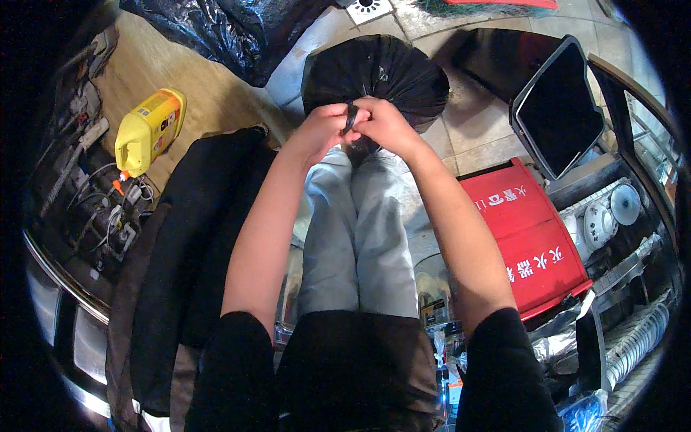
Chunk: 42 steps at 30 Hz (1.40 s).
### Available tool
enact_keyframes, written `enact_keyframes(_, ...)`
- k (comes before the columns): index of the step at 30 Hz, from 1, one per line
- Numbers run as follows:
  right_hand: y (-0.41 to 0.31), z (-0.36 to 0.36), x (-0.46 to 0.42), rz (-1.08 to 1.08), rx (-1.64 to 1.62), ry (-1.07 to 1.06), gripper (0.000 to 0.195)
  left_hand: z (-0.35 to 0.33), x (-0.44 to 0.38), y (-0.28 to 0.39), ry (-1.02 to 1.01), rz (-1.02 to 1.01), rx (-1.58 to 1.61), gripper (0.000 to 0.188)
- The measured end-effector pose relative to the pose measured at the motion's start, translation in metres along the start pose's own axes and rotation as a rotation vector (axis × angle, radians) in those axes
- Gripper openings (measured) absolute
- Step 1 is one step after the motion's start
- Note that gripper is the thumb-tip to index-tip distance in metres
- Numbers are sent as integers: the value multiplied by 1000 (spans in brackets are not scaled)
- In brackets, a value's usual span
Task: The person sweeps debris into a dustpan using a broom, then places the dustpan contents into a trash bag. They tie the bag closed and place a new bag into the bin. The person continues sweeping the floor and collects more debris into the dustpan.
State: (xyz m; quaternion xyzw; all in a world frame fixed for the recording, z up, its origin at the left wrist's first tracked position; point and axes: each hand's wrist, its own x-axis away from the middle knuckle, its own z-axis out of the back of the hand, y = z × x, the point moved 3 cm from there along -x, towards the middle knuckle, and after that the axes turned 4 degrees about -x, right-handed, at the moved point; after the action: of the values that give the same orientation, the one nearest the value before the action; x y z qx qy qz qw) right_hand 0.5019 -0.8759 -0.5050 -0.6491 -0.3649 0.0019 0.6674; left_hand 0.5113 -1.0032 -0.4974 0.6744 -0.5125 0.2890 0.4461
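A full black plastic garbage bag [334,67] stands on the tiled floor just beyond my feet, its top pleated towards a gathered middle. Above that gathered top my two hands meet. Looped between them is a twisted black strip of plastic [351,117], apparently the bag's neck or tie. My left hand [322,129] pinches it from the left. From the right, the curled fingers of my right hand [384,123] hold it too. Whether a knot is formed there cannot be made out.
An open black bin [564,108] lies or leans at right, beside a red fire-extinguisher box [532,232]. Dish racks [637,335] line the far right. Left are a yellow jug [148,129], tangled cables [116,216] and a dark cloth-like object [189,227]. Another black plastic bag [237,38] sits ahead.
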Motion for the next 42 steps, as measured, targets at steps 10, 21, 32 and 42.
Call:
enact_keyframes(10,21,35,59,80,545,-33,13,107,-29,-15,505,126,241,8)
enact_keyframes(21,134,48,111,-499,85,27,13,138,-72,-79,827,193,82,8)
enact_keyframes(32,57,10,98,-317,-930,768,11,26,22,-2,463,-118,-355,16)
enact_keyframes(42,-136,-39,135,-561,-504,625,28,-114,151,3,360,-155,-49,4)
